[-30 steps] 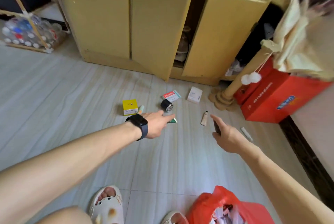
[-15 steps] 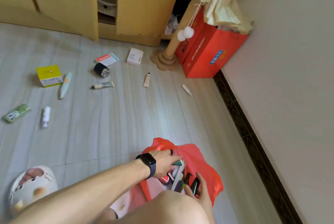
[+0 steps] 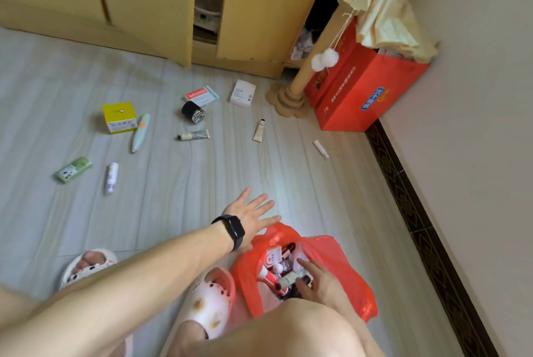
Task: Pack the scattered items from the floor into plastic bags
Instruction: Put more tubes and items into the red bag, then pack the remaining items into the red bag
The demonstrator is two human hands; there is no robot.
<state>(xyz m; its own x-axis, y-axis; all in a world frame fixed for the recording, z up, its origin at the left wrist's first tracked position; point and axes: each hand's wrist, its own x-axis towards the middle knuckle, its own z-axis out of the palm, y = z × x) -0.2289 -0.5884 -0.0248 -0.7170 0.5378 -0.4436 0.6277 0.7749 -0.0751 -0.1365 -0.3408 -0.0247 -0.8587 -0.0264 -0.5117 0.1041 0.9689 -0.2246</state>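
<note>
A red plastic bag (image 3: 340,258) lies open on the floor by my feet, filled with small bottles and boxes. My right hand (image 3: 318,278) is inside its mouth, fingers spread over the contents. My left hand (image 3: 251,216), with a black watch, hovers flat and empty just above the bag's left edge. Scattered farther out are a yellow box (image 3: 118,117), a pale green pen-shaped item (image 3: 141,132), a green bottle (image 3: 73,169), a white spray bottle (image 3: 111,178), a black round jar (image 3: 192,112), a tube (image 3: 193,135), a red-and-green medicine box (image 3: 201,95), a white box (image 3: 243,93), a beige tube (image 3: 259,130) and a small white tube (image 3: 320,149).
Yellow cabinets (image 3: 259,4) with an open door stand at the back. A cardboard post (image 3: 314,59) with white pompoms and a red gift bag (image 3: 360,91) sit at the back right. A wall (image 3: 476,126) with a dark skirting runs along the right. My white sandals (image 3: 212,299) are beside the bag.
The view swung from the far items down to the bag. My left hand has come out of the bag, open and empty; my right hand has let go of the dark item inside.
</note>
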